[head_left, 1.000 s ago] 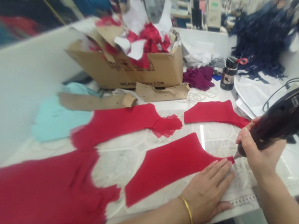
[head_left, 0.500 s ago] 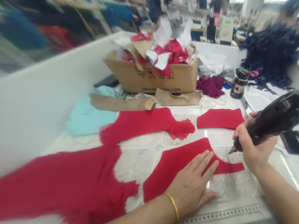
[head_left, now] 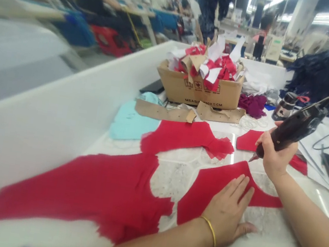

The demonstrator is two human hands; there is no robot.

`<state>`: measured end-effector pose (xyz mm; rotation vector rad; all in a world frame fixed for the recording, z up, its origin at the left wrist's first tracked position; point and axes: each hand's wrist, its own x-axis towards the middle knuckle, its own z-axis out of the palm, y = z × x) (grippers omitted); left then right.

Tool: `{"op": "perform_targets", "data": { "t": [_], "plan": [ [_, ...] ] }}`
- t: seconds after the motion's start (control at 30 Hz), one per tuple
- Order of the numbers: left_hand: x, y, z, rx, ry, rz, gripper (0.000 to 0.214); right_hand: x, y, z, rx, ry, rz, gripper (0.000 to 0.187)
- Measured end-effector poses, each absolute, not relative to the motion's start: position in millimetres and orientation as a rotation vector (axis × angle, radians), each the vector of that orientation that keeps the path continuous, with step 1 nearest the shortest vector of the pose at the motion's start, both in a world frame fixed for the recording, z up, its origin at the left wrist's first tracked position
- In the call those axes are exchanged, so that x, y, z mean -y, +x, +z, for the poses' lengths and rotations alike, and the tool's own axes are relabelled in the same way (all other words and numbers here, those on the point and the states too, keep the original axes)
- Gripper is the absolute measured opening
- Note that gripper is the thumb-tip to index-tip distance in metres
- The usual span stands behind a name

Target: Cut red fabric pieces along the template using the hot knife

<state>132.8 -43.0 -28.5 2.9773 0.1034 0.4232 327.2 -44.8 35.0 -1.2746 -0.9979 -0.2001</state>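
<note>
Left hand (head_left: 225,211) presses red fabric (head_left: 200,195), right hand (head_left: 274,158) grips a cutter (head_left: 293,128)

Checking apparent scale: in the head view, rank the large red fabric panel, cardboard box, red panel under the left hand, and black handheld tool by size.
1. Large red fabric panel
2. Cardboard box and red panel under the left hand: too alike to rank
3. Black handheld tool

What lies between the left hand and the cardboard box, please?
In the head view, the sheer-ended red fabric piece and a perforated kraft card strip lie between the left hand and the cardboard box.
</note>
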Motion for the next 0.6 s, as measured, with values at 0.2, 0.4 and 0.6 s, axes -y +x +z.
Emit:
{"op": "perform_targets", "data": {
  "t": [0.2,0.4,0.6],
  "plan": [
    [45.9,133.1,-27.4,-0.131,2.953,0.488,0.084,38.6,324.9,33.5,0.916,-1.261,-0.224,0.031],
    [45.5,132.4,-31.1,-0.136,2.952,0.472,0.086,36.1,322.5,29.4,0.896,-1.240,-0.199,0.031],
    [51.4,132.1,-29.2,-0.155,2.972,0.478,0.088,35.5,319.2,33.1,0.873,-1.159,-0.185,0.029]
  ]
}}
